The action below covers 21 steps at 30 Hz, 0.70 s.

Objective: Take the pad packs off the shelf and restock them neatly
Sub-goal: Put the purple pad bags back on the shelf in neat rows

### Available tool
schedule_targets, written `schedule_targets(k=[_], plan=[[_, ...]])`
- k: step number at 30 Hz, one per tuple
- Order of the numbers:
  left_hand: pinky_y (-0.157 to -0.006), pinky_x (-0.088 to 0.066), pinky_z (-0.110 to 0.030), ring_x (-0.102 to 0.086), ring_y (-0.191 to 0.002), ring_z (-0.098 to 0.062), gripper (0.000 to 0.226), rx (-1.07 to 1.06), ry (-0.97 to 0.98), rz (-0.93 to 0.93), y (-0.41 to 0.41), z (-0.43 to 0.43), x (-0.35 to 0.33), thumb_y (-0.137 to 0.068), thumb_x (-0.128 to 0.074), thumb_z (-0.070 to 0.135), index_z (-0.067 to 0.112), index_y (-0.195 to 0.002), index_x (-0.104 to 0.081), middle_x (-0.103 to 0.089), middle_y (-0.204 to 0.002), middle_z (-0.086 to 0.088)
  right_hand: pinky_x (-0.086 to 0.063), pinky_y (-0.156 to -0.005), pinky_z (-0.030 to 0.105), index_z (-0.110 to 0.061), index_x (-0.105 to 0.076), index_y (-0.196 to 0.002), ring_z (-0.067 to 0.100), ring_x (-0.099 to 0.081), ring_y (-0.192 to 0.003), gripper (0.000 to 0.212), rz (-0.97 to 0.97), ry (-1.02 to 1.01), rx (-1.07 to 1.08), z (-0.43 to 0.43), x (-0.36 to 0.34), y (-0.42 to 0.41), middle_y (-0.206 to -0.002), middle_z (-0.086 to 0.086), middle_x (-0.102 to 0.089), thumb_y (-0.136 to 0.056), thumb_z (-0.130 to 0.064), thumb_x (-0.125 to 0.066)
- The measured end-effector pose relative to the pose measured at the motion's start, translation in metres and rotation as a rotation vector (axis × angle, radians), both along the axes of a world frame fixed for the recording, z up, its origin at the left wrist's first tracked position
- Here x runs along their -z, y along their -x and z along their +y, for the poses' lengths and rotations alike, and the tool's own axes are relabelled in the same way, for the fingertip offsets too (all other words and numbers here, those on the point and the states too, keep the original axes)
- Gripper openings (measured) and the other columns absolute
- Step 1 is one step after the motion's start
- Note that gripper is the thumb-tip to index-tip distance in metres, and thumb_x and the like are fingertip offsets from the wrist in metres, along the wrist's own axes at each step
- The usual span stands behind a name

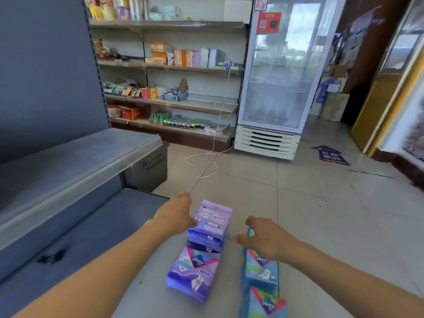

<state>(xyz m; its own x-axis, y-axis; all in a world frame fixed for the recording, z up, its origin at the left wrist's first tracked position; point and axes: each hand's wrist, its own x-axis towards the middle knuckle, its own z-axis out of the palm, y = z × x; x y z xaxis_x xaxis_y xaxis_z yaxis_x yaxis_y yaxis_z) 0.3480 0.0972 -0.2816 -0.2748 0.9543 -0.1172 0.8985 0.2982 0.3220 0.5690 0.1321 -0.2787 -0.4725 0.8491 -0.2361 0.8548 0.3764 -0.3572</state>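
Note:
Purple pad packs lie on the floor tiles in front of me: one front-up pack (192, 274) nearest me and a small stack of purple packs (210, 223) beyond it. A row of blue pad packs (260, 269) lies to their right. My left hand (175, 213) hovers beside the purple stack's left edge, fingers apart, perhaps just touching it. My right hand (266, 237) hangs over the far end of the blue row, fingers spread and curled down, holding nothing that I can see.
A grey shelf unit (75, 161) with bare boards stands at my left, with a metal box (146, 166) at its end. Stocked wall shelves (169, 67) and a glass-door fridge (277, 72) stand ahead. A white cord (206, 161) trails on the floor.

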Motion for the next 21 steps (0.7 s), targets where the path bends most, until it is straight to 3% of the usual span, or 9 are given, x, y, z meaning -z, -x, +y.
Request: schedule_targets(k=[4,6,7,8,10,13,15,17,21], plan=[[-0.071,-0.039,-0.027,-0.047,-0.09,-0.018,0.047,-0.051,0.058,-0.178,0.013,0.028,0.044,-0.081,-0.07,0.033,0.01,-0.115,-0.047,-0.055,-0.114,-0.004,-0.036,-0.061,0.017,-0.018,-0.056,-0.093,0.018,-0.051,-0.091,0.019,0.19,0.187,0.165,0.015,0.048,0.022,-0.09,-0.006,-0.056,-0.095,-0.037,-0.052],[-0.074,-0.042,-0.028,-0.048,-0.09,-0.017,0.039,-0.111,0.09,-0.258,0.022,0.043,0.077,-0.082,-0.07,0.032,0.012,-0.107,-0.047,-0.052,-0.106,-0.001,-0.034,-0.052,0.013,-0.027,-0.044,-0.069,0.016,-0.046,-0.088,0.028,0.238,0.255,0.225,0.027,0.084,0.042,-0.074,-0.01,-0.047,-0.095,-0.03,-0.052],[-0.073,-0.042,-0.028,-0.049,-0.089,-0.017,0.036,-0.137,0.113,-0.288,0.027,0.051,0.096,-0.083,-0.069,0.032,0.013,-0.103,-0.046,-0.054,-0.104,-0.002,-0.034,-0.054,0.017,-0.026,-0.041,-0.066,0.017,-0.047,-0.088,0.032,0.262,0.303,0.268,0.034,0.105,0.054,-0.076,-0.006,-0.05,-0.095,-0.029,-0.052],[-0.07,-0.042,-0.027,-0.051,-0.089,-0.016,0.034,-0.158,0.147,-0.314,0.03,0.058,0.117,-0.084,-0.068,0.032,0.014,-0.101,-0.046,-0.057,-0.105,-0.004,-0.034,-0.062,0.023,-0.023,-0.046,-0.068,0.02,-0.05,-0.089,0.028,0.284,0.365,0.325,0.042,0.13,0.065,-0.084,-0.001,-0.055,-0.095,-0.028,-0.052],[-0.065,-0.041,-0.023,-0.057,-0.092,-0.018,0.032,-0.212,0.207,-0.357,0.038,0.077,0.166,-0.086,-0.066,0.034,0.013,-0.099,-0.046,-0.062,-0.112,-0.006,-0.036,-0.071,0.022,-0.012,-0.062,-0.093,0.027,-0.058,-0.102,0.018,0.325,0.466,0.454,0.057,0.185,0.086,-0.107,0.011,-0.063,-0.095,-0.028,-0.052],[-0.06,-0.045,-0.021,-0.066,-0.092,-0.021,0.029,-0.321,0.287,-0.455,0.051,0.108,0.241,-0.088,-0.062,0.036,0.009,-0.094,-0.054,-0.067,-0.105,-0.007,-0.043,-0.089,0.029,0.0,-0.052,-0.124,0.033,-0.054,-0.119,0.043,0.335,0.584,0.651,0.075,0.269,0.113,-0.129,0.018,-0.057,-0.094,-0.031,-0.054],[-0.068,-0.052,-0.029,-0.068,-0.089,-0.025,0.031,-0.397,0.315,-0.509,0.058,0.122,0.287,-0.09,-0.06,0.036,0.005,-0.091,-0.062,-0.07,-0.101,-0.01,-0.044,-0.091,0.032,0.003,-0.051,-0.126,0.034,-0.055,-0.117,0.052,0.357,0.659,0.772,0.085,0.316,0.124,-0.129,0.02,-0.057,-0.089,-0.032,-0.061],[-0.077,-0.048,-0.033,-0.065,-0.097,-0.033,0.028,-0.453,0.292,-0.535,0.062,0.128,0.325,-0.089,-0.061,0.032,0.004,-0.084,-0.062,-0.068,-0.101,-0.016,-0.045,-0.089,0.032,0.003,-0.051,-0.125,0.034,-0.057,-0.114,0.056,0.377,0.712,0.859,0.094,0.352,0.126,-0.126,0.021,-0.058,-0.085,-0.032,-0.067],[-0.087,-0.043,-0.033,-0.054,-0.111,-0.032,0.042,-0.512,0.247,-0.45,0.067,0.125,0.371,-0.082,-0.071,0.026,0.003,-0.113,-0.054,-0.055,-0.118,-0.015,-0.044,-0.089,0.033,0.004,-0.047,-0.124,0.033,-0.055,-0.114,0.059,0.368,0.743,0.941,0.104,0.392,0.116,-0.121,0.02,-0.057,-0.084,-0.034,-0.069]])
